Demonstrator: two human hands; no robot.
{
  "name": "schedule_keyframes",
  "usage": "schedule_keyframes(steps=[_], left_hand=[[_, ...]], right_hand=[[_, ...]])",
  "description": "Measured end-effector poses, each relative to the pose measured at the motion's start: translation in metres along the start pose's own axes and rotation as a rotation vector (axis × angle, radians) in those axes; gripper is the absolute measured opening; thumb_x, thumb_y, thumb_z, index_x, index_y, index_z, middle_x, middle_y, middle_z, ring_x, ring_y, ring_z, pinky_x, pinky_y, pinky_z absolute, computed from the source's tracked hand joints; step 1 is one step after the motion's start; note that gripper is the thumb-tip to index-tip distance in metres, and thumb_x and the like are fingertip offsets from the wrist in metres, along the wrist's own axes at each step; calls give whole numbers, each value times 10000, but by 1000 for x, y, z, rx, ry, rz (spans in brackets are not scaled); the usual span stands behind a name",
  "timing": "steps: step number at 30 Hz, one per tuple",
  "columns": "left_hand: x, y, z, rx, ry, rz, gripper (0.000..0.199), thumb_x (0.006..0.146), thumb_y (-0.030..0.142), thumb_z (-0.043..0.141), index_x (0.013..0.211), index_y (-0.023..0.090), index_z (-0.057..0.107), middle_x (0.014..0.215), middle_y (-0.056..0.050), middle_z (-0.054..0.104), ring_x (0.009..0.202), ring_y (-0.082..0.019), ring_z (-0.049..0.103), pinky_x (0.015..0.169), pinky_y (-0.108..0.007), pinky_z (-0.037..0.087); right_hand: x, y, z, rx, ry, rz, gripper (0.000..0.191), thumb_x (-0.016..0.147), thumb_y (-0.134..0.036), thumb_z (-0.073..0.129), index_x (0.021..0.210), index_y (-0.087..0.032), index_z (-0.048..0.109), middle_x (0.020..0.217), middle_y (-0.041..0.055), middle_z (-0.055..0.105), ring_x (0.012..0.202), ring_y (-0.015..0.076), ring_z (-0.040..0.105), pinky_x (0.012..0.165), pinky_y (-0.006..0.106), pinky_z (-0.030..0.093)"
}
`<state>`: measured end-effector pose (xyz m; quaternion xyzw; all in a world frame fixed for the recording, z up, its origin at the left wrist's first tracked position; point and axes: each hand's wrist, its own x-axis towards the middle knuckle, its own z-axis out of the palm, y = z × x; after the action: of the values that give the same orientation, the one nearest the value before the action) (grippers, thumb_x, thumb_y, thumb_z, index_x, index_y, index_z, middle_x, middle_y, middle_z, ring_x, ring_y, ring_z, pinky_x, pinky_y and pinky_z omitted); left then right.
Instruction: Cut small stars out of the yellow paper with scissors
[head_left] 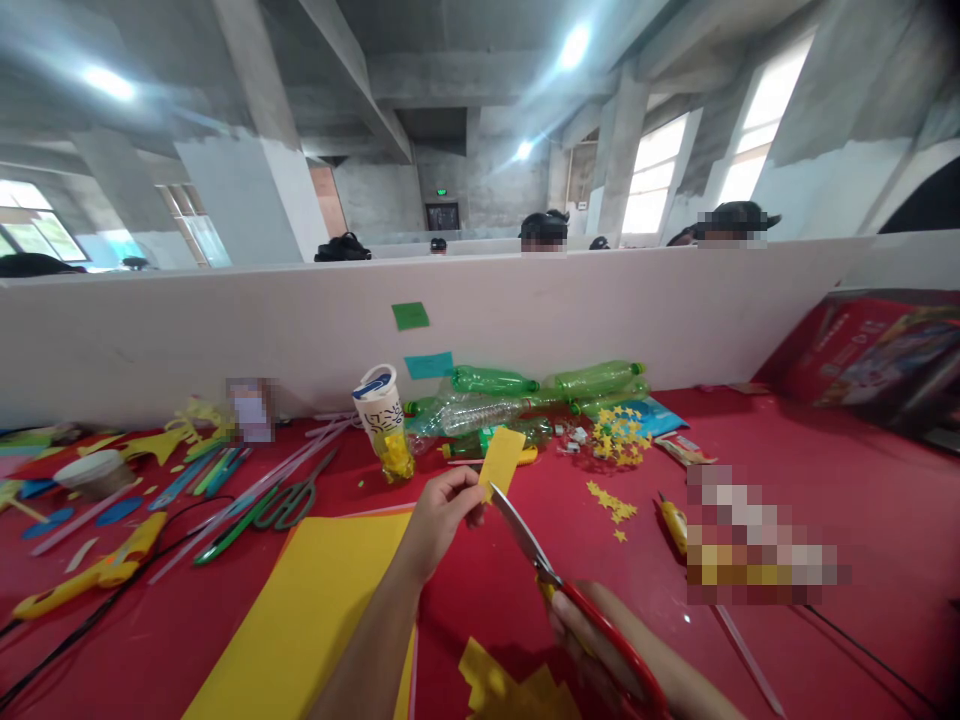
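Observation:
My left hand [444, 515] pinches the lower end of a small yellow strip [502, 460], held upright above the red table. Red-handled scissors [525, 530] are in my right hand [592, 635], fingers wrapped round the handles; their tips touch the strip's lower edge beside my left fingers. Below my hands, at the near edge of the view, lie yellow cut pieces [514, 690]. A stack of yellow sheets [300, 620] lies under and left of my left forearm. Small yellow stars [621, 437] are heaped at the right of the green bottles [495, 380].
A patterned cup [379, 405] stands near the white partition [187, 335]. Green-handled scissors [289, 503] and a yellow glue gun [112, 570] with a black cord lie left on the red table [810, 450]. A yellow tool [673, 525] lies right.

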<state>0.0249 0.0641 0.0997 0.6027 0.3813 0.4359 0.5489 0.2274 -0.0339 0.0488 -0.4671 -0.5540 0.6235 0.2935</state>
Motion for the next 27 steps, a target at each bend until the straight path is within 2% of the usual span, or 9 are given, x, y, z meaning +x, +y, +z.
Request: schedule_keyframes(steps=[8,16,19,23,27], left_hand=[[0,0,-3,-12,0,-16,160,792,209,530,640,159,526,553,28,522,530,-103,482,538,-227,391],[-1,3,6,-22,-47,-53,198,800,266,558,642,148,543,588,5,549,548,-117,520,548,-243,411],[-1,1,7,-51,-20,-21,174,807,256,550,670,149,558,610,3,562,564,-118,531,559,-241,417],[-1,0,6,-79,40,-12,146,806,251,553,695,157,564,609,5,575,570,-117,528,562,-235,417],[-1,1,6,-71,42,12,155,810,255,545,687,161,559,603,4,579,574,-120,526,566,-234,413]], right_hand=[[1,2,0,-46,7,-28,551,810,-706,378,618,-190,397,434,-90,321,342,34,278,347,173,179],[7,11,2,-34,97,-31,562,764,-751,388,635,-204,379,447,-88,320,350,44,279,335,176,188],[7,10,2,-33,109,-10,553,763,-746,397,651,-205,377,447,-105,291,336,36,263,317,162,176],[4,4,3,-26,83,14,564,750,-757,401,651,-202,371,474,-101,291,370,36,271,338,159,182],[1,-4,2,-55,35,-53,562,771,-746,383,633,-202,366,467,-94,294,369,38,253,349,180,185]])
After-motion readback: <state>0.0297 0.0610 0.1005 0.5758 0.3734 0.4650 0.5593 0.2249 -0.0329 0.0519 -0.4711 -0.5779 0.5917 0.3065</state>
